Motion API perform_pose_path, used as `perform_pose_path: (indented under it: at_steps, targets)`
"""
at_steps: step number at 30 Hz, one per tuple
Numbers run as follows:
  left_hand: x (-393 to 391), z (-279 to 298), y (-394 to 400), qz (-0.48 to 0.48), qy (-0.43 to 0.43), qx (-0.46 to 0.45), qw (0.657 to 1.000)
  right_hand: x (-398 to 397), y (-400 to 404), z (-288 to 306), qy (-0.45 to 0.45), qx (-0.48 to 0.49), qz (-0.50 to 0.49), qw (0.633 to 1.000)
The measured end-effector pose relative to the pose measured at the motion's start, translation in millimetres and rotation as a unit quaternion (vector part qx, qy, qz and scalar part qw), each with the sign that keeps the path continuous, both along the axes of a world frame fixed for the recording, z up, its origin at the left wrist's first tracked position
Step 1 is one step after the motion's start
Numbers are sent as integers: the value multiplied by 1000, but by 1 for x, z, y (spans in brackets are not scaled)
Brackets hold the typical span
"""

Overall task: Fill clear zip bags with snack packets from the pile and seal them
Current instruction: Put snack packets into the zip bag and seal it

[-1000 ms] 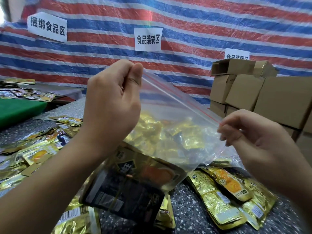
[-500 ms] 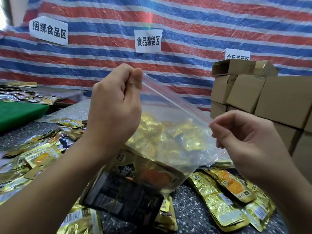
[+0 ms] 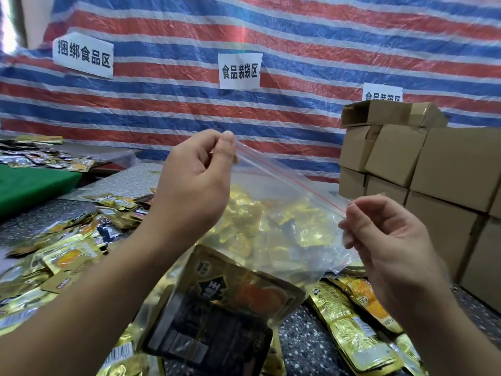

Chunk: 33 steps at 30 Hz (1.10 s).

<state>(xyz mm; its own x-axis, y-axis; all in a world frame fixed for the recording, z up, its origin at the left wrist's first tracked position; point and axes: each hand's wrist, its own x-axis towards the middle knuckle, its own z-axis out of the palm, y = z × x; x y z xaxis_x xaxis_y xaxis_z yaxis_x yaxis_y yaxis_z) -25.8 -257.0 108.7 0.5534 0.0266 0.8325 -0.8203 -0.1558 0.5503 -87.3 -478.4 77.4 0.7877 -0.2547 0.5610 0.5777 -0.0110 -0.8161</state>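
A tarpaulin point(image 3: 298, 36) striped red, blue and white is hung across the whole background. Three white paper signs with black characters are fixed to it: one point(image 3: 83, 56) at 10 o'clock, one point(image 3: 239, 71) at 12 o'clock, and a third point(image 3: 382, 92) at 2 o'clock, its lower edge hidden by stacked cardboard boxes point(image 3: 444, 169) at 3 o'clock. A green board point(image 3: 29, 185) is seen at 9 o'clock, beside a dark speckled tabletop point(image 3: 306, 346)
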Motion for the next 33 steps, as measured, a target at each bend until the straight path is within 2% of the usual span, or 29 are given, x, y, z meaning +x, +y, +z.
perform_pose_path:
  at_steps: [3, 6, 8, 10, 12, 15, 22, 28, 31, 33]
  targets:
    - [5, -2, -2, -36, 36, -29, 998, 4, 0, -4, 1, 66, 40, 997]
    - [6, -4, -4, -76, 64, -59, 993, 5, 3, -13, 58, 134, 130, 981]
    - [5, -5, -4, -98, 70, -67, 990, 6, 7, -20, 124, 137, 211, 960]
    - [5, -5, -5, -117, 73, -73, 988, 8, 11, -26, 149, 98, 253, 951]
    - [5, -5, -7, -130, 74, -82, 985, 10, 19, -31, 144, 80, 245, 955]
    - [7, -7, -8, -130, 80, -72, 986, 12, 27, -33, 135, 102, 196, 966]
    - [12, -16, -5, -130, 186, -13, 974, 11, 25, -35, 149, 103, 160, 970]
    - [17, -16, -1, -161, 250, 23, 955, 13, 22, -37, 136, 97, 181, 969]
    - [15, -16, -5, -184, 233, -7, 955, 13, 21, -38, 130, 83, 234, 960]
    - [12, -15, -8, -200, 210, -20, 957, 13, 18, -44, 151, 31, 279, 948]
